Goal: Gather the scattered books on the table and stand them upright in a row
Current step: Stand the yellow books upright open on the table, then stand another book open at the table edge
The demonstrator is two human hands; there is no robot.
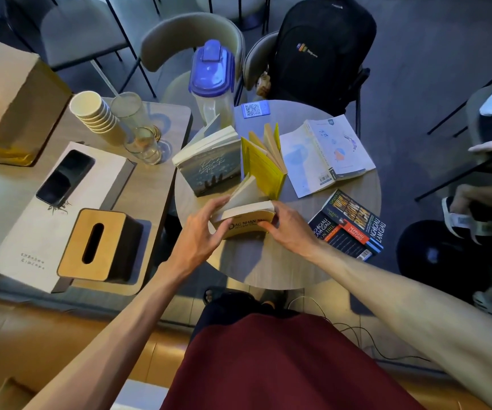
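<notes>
Two hands are closed on one paperback, the tan book (246, 221) at the near middle of the round table (268, 270). The left hand (200, 232) cups its left end, fingers curled over the top where the pages fan open; the right hand (289, 229) presses in against the right end, thumb across the cover. So it is pinched between both palms, standing on an edge, its cover facing the person and its long axis running left to right across the table.

From here, the step looks like getting this one to stand by itself. I would say the pages need squeezing shut first, since a splayed block tips a thin book over, and the bottom edge should sit flat before either hand lets go. Sliding it back against its neighbours would give it support.

Just beyond it, the yellow book (264, 164) stands half open, pages fanned, its spine running away from the person. To its left the grey-blue book (212, 161) stands too, leaning a bit, cover towards the person.

Farther right, the white book (324, 155) lies open and face down, spine angled away to the right. The black book (348, 229), nearer on the right rim, also lies flat, splayed open and cover up. Those two are not yet gathered.
</notes>
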